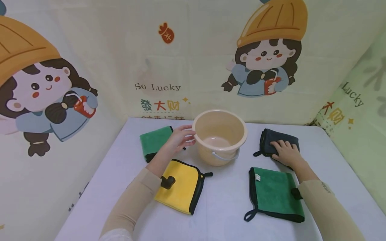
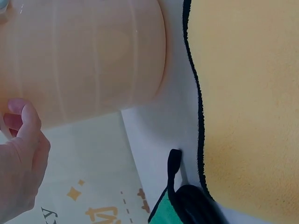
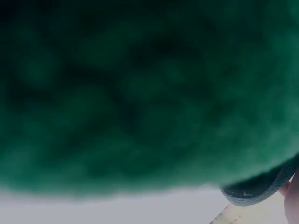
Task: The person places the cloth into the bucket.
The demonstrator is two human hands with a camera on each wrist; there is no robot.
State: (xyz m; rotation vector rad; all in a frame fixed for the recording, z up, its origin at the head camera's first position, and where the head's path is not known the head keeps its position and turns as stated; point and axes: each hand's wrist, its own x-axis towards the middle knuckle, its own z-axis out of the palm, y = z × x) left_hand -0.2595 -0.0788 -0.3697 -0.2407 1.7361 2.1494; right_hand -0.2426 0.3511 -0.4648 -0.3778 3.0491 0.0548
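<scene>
In the head view, a cream plastic bucket (image 1: 218, 157) with a pale handle stands upright at the back middle. My left hand (image 1: 179, 138) touches its left side at the rim; the fingers are slightly bent, and none shows inside the bucket. The left wrist view has the same hand (image 2: 23, 158) against the bucket wall (image 2: 93, 56). On the right, my right hand (image 1: 287, 154) rests on a folded dark navy towel (image 1: 275, 135) with its fingers spread over the top. Only a bit of that towel (image 3: 254, 190) and of the fingers (image 3: 293, 200) shows in the right wrist view.
A folded yellow towel (image 1: 182, 187) lies below the left forearm. One green towel (image 1: 153, 140) is behind the left hand, another (image 1: 274, 190) in front of the right hand, near the right sleeve. Patterned cloth walls (image 1: 208, 60) border the white table (image 1: 223, 207).
</scene>
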